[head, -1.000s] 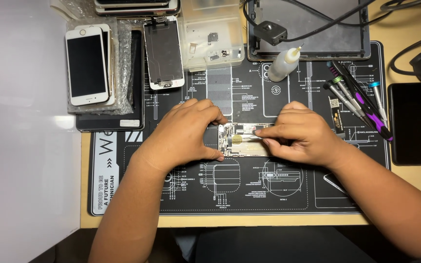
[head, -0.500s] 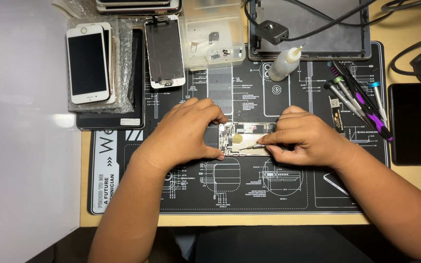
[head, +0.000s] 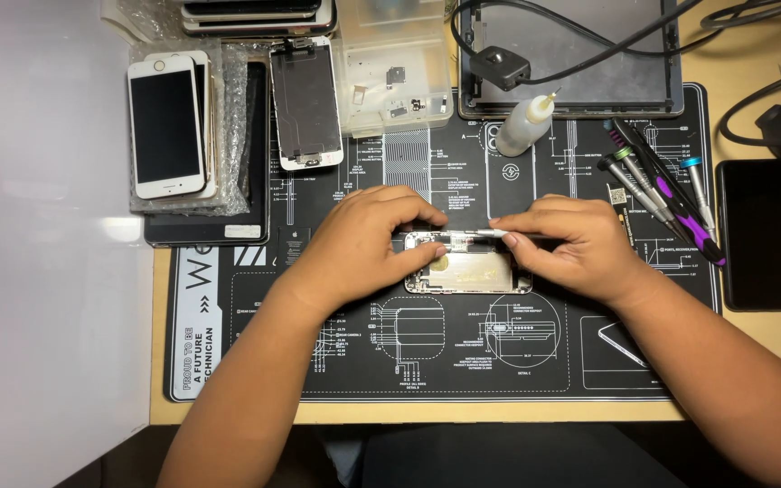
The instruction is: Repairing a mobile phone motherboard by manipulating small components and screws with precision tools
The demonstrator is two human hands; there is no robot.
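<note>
- The opened phone housing lies flat near the middle of the black repair mat, between the two hands, its silver inner plate facing up.
- The left hand rests over the housing's left end, fingers curled and pressing down on its top corner; it steadies the housing rather than lifting it.
- The right hand pinches a thin metal tool, probably tweezers, whose tip lies along the housing's upper edge. What the tip touches is too small to tell.
- Handling judgement: the housing looks light, stiff and thin, with smooth metal that may slide on the mat. The exposed inner parts look fragile, so it is best held by the outer frame edges, not the open face.
- Surroundings: a white phone on a stack at upper left, a detached screen panel beside it, a clear parts tray, a small squeeze bottle, screwdrivers to the right, and a dark phone just off the mat.
</note>
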